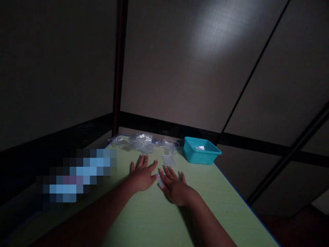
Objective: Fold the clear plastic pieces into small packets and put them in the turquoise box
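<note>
Both of my hands lie flat on a pale green table (154, 219) in dim light. My left hand (142, 175) rests palm down with its fingers stretched out and apart. My right hand (172, 185) is also palm down, fingers spread, and covers part of a small white item (159, 179) that shows between the two hands. A small flat clear packet (168, 160) lies just beyond my right fingertips, apart from them.
A teal plastic tub (200, 150) with something pale inside stands at the far right of the table. Crumpled clear plastic bags (140, 142) lie along the far edge. The table has a blue rim; dark wall panels rise behind it.
</note>
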The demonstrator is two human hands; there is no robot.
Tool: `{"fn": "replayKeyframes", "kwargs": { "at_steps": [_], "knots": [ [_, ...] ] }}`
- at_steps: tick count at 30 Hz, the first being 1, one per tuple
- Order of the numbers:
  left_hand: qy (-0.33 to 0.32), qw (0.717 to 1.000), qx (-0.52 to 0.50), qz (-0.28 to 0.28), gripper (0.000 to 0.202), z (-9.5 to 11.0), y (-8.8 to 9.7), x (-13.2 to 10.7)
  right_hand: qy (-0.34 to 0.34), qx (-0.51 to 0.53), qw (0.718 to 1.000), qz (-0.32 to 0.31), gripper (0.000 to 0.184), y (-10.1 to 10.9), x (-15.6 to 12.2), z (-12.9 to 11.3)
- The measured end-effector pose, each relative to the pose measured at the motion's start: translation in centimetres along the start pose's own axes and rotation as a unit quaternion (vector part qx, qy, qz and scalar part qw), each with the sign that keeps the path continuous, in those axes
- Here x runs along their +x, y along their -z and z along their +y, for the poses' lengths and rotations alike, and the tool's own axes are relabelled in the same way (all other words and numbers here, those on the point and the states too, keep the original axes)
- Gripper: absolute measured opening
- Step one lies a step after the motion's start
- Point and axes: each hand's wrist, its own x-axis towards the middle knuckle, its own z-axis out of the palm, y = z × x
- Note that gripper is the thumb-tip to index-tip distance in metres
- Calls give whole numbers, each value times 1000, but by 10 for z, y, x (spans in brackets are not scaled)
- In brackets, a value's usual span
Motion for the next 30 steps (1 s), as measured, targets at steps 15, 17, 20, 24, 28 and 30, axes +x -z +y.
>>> {"fn": "replayKeyframes", "kwargs": {
  "at_steps": [15, 17, 20, 24, 28, 30],
  "knots": [
    [-117, 991, -17, 66, 51, 12, 9, -3, -83, 62, 991, 80, 53, 10, 7, 28],
    [-166, 984, -25, 58, 45, 16, 11, -5, -91, 54, 992, 73, 53, 9, 9, 33],
    [-203, 978, -29, 42, 42, 20, 9, -5, -90, 68, 992, 62, 52, 8, 11, 37],
    [-235, 971, -29, 12, 49, 19, 1, -2, -95, 94, 989, 64, 51, 9, 11, 40],
    [-246, 969, -24, -15, 53, 16, -4, 0, -88, 80, 992, 45, 52, 6, 11, 37],
    [-247, 968, -22, -26, 53, 16, -4, 1, -86, 53, 994, 35, 52, 3, 11, 36]
  ]
}}
